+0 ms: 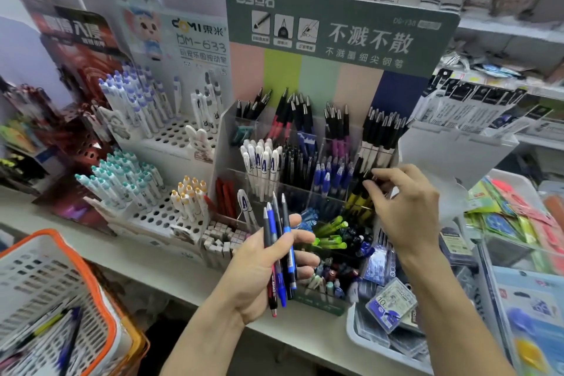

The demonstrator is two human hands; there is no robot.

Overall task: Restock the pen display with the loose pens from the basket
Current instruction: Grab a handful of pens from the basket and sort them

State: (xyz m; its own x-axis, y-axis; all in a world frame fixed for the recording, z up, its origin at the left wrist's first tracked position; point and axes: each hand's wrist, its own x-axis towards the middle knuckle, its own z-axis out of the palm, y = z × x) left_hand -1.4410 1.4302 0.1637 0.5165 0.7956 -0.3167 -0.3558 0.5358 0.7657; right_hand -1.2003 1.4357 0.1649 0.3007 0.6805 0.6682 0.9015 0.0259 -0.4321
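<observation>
At the display (308, 162), left hand (268, 265) grips pens (279, 256); right (403, 207) pinches one

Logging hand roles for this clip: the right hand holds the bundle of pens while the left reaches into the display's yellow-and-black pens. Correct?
Not quite: the sides are swapped. In the head view the left hand holds the bundle of pens, and the right hand reaches into the yellow-and-black pens in the display.

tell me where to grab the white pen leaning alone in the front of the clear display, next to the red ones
Pinch the white pen near its rounded cap end, coming from above and slightly in front. It leans upright with only that top part clear; its lower barrel drops behind the left hand and its pen bundle, and the red pens crowd its left side.
</observation>
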